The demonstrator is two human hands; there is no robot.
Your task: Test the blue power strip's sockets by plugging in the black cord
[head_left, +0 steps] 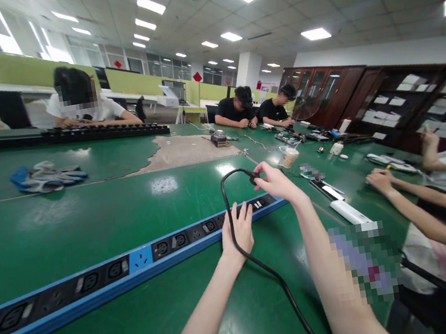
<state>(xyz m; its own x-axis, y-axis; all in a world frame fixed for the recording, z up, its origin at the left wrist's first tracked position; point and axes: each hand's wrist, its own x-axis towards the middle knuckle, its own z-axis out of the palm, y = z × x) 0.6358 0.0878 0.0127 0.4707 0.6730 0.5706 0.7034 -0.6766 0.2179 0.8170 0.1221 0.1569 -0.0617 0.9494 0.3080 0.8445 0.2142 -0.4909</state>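
Observation:
A long blue and black power strip (179, 240) with several sockets runs across the green table. My left hand (237, 238) lies over it near its right end, fingers stretched out and spread on the sockets. Just above that end, my right hand (275, 181) pinches the black plug (253, 176) of a power cord between thumb and fingers. The plug is off the strip, its front partly hidden by my fingers. From it the black power cord (275, 276) loops up and left, crosses over my left hand and runs down toward the table's near edge.
Blue and grey gloves (47, 176) lie at the left, before a black power strip (74, 136). A small device (220, 138), a plastic cup (289, 155) and a white power strip (351, 214) are farther right. Co-workers sit around the table; one's hands (381, 180) are close on the right.

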